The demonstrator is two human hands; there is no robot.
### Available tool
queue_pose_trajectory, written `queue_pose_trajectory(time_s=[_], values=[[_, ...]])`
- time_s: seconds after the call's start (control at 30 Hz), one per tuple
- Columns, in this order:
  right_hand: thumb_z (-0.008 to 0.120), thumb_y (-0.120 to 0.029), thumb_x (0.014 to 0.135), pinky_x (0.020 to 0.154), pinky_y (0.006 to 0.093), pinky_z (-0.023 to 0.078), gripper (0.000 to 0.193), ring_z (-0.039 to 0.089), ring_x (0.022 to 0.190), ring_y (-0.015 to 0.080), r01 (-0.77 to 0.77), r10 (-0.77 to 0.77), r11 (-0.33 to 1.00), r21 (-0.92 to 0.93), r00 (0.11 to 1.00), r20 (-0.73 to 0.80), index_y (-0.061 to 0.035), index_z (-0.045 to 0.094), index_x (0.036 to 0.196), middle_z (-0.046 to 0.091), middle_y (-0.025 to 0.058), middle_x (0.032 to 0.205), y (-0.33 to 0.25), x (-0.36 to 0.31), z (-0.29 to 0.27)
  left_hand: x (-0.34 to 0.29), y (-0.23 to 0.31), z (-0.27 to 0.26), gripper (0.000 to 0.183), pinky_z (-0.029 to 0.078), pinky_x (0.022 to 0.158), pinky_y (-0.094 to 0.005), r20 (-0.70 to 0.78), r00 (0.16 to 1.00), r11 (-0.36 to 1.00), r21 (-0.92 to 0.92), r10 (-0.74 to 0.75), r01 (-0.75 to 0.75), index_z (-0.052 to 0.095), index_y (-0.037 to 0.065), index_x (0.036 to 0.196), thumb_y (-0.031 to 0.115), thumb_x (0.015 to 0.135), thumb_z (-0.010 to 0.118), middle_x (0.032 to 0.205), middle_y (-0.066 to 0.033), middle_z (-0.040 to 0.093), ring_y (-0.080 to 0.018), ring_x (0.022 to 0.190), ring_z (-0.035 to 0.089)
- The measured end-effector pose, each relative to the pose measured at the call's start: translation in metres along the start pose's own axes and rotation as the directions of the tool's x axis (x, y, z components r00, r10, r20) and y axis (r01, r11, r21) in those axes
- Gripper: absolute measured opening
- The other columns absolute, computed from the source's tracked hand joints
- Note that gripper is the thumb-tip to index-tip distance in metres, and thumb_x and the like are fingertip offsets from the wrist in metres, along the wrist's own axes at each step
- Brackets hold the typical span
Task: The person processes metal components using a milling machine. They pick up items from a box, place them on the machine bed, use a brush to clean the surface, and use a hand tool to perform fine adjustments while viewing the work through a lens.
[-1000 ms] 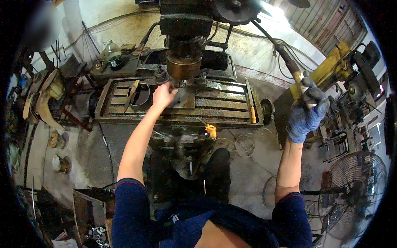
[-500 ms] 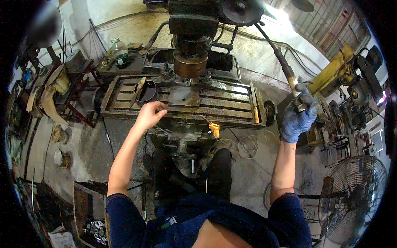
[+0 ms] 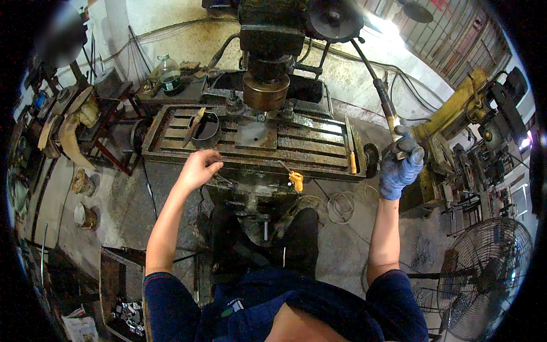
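Note:
My right hand (image 3: 400,171), in a blue glove with grey finger ends, is closed around the lower end of the long lever (image 3: 387,105) of the drill-press-like machine (image 3: 268,51). My bare left hand (image 3: 198,170) hovers just off the front edge of the slotted metal table (image 3: 319,149), fingers curled toward the thumb; anything small in them is hidden. Beyond it stands a round pot of dark liquid (image 3: 206,130) with a wooden-handled brush (image 3: 195,126) across its rim. Under the spindle (image 3: 266,91) lies a flat metal plate (image 3: 256,135) with a small dark hole.
A yellow-handled tool (image 3: 295,180) hangs at the table's front edge. Another yellow-handled tool (image 3: 352,162) lies along the table's right end. A floor fan (image 3: 484,279) stands at lower right. A bin of small metal parts (image 3: 130,316) is at lower left.
My right hand has shifted left and slightly down, with the lever in its grip. My left hand has drawn back toward me and left, away from the table. The view has shifted slightly.

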State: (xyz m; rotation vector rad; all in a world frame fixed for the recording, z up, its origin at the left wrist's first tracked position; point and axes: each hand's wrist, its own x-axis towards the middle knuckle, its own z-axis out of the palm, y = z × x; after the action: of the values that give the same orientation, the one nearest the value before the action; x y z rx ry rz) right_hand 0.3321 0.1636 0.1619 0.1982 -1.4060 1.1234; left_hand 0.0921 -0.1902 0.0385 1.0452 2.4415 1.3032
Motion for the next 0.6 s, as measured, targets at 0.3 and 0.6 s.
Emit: queue_pose_trajectory(time_s=[0.3, 0.6], values=[[0.052, -0.024, 0.079, 0.080, 0.0352, 0.040, 0.025, 0.054, 0.084, 0.0238, 0.019, -0.023, 0.992, -0.128, 0.999, -0.027, 0.0007, 0.057, 0.078, 0.061, 0.0157, 0.089, 0.004, 0.008, 0.005, -0.066, 0.003, -0.064, 0.026, 0.047, 0.061, -0.0329, -0.083, 0.980, 0.976, 0.107, -0.179, 0.188, 0.060, -0.001, 0.095, 0.014, 0.075, 0.065, 0.076, -0.0139, 0.062, -0.0196, 0.067, 0.060], [0.057, -0.017, 0.079, 0.093, 0.0437, 0.034, 0.034, 0.050, 0.098, 0.0272, -0.081, 0.075, 0.996, -0.036, 0.984, -0.162, 0.0073, 0.054, 0.103, 0.057, 0.0172, 0.103, 0.013, 0.042, -0.059, -0.306, -0.043, -0.175, 0.034, 0.047, 0.068, -0.0364, -0.437, 0.688, 0.641, 0.277, -0.579, 0.716, 0.060, 0.000, 0.099, 0.018, 0.071, 0.067, 0.081, -0.0168, 0.062, -0.0281, 0.075, 0.061]])
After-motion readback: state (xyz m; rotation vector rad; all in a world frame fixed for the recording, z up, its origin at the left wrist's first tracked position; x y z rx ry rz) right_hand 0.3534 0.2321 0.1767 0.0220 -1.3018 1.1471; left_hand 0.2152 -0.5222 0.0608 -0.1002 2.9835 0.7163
